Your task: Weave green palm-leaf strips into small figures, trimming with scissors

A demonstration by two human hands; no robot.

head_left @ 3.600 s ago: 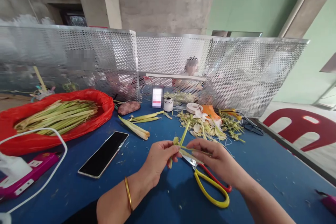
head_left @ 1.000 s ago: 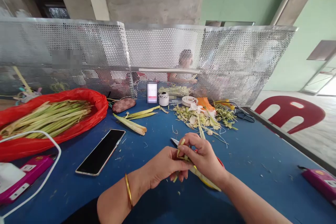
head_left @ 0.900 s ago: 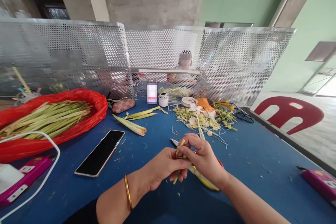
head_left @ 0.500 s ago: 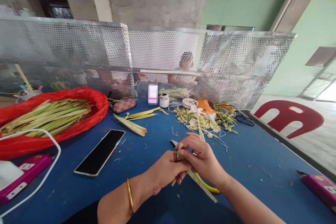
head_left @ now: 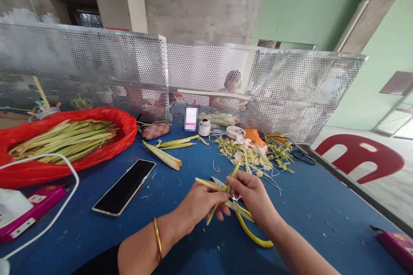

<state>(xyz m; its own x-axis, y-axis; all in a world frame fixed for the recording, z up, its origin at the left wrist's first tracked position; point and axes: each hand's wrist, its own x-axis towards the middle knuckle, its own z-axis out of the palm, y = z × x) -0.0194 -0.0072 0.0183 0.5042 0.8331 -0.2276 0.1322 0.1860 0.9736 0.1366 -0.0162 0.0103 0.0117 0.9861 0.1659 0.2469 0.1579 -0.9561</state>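
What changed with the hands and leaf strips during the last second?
The left hand and right hand still pinch the leaf strips, whose ends have swung out: one points left, one up. The scissors, phone and red bag stayed put.

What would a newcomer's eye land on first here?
In the centre, the left hand and right hand pinch thin green leaf strips. At far left, a red plastic bag holds long green stalks. Yellow-handled scissors lie under the right wrist.

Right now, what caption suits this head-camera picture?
Left hand and right hand pinch green leaf strips above yellow-handled scissors on a blue table.
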